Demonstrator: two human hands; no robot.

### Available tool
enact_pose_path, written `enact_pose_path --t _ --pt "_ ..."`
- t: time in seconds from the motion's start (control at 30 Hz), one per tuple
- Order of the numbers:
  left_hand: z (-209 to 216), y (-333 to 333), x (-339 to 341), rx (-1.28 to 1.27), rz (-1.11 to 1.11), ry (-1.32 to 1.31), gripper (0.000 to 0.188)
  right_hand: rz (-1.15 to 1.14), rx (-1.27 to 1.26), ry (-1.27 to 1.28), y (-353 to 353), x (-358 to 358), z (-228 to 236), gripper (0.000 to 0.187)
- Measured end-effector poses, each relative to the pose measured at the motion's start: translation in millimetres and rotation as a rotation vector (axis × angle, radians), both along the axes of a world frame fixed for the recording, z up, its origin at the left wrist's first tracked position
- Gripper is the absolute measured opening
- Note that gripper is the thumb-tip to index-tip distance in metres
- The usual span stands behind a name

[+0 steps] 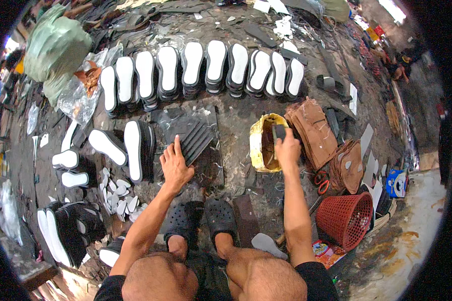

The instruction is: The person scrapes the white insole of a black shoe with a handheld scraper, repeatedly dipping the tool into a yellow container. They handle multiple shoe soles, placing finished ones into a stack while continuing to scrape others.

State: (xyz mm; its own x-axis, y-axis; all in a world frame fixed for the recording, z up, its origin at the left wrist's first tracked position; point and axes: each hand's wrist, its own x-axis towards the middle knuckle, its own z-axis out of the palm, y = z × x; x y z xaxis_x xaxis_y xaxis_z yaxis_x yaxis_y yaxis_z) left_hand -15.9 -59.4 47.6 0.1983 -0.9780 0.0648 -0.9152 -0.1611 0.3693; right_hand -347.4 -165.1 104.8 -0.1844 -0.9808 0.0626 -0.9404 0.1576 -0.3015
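Note:
My left hand (pixel 176 168) rests at the near-left edge of a fanned row of dark grey strips (pixel 197 143), index finger stretched out onto them and nothing gripped. The strips lie on a dark flat board (pixel 213 168). To the right, my right hand (pixel 289 149) is closed on a small dark rectangular piece (pixel 279 132), perhaps a spreader; its exact kind is unclear. That piece is at the right rim of a round yellow tub (pixel 257 145), whose rim and sides are crusted. How full the tub is does not show clearly.
White-topped dark sole stacks (pixel 192 62) form an arc behind; more soles (pixel 133 150) stand left. White oval pieces (pixel 120 198) lie loose nearby. Brown sheets (pixel 311 131), orange-handled scissors (pixel 322 182) and a red basket (pixel 340 215) are on the right. My clogs (pixel 221 218) are in front.

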Motion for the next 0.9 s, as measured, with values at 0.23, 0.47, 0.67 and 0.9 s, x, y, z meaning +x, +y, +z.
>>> enact_pose_path --t 0.23,0.47,0.67,0.9 --pt "51 -35 11 0.528 0.192 1.334 0.102 0.039 -0.451 -0.474 15 -31 44 0.049" --pt "-27 -30 12 0.34 0.112 1.056 0.104 0.21 0.267 0.149 64 -85 92 0.042" --pt "-13 0 -10 -0.238 0.076 0.47 0.082 0.144 -0.12 0.279 42 -89 109 0.036" --pt "1 80 0 -0.208 0.014 0.403 0.066 0.477 -0.173 -0.611 -11 84 110 0.033"
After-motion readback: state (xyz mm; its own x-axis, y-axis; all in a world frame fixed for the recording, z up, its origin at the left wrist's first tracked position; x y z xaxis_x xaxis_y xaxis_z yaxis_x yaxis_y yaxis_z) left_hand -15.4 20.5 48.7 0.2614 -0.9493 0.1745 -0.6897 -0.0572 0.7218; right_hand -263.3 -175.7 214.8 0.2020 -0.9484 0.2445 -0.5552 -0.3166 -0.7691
